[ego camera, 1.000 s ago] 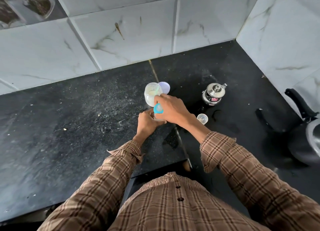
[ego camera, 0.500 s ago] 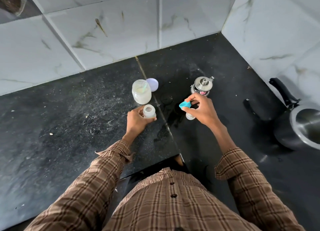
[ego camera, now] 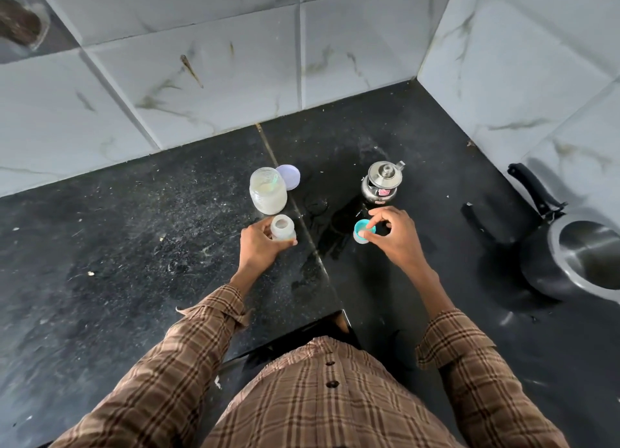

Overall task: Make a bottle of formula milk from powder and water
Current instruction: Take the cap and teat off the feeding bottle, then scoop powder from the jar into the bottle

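Observation:
A small open baby bottle (ego camera: 282, 226) stands upright on the black counter, and my left hand (ego camera: 260, 243) grips its side. Right of it my right hand (ego camera: 392, 234) pinches a teal ring cap (ego camera: 363, 227) that sits on top of a small clear cup (ego camera: 360, 239). Behind the bottle stands an open jar of pale formula powder (ego camera: 267, 190) with a scoop inside, and its lilac lid (ego camera: 288, 176) lies beside it. A small steel pot with a lid and spout (ego camera: 382, 186) stands behind my right hand.
A dark pressure cooker with a long black handle (ego camera: 567, 256) sits at the right edge. A wet patch (ego camera: 335, 226) spreads on the counter between my hands. Tiled walls close the back and right. The counter's front edge (ego camera: 322, 316) is near my body.
My right hand carried the teal cap from the bottle over to the right and set it onto the small clear cup. My left hand stays on the bottle.

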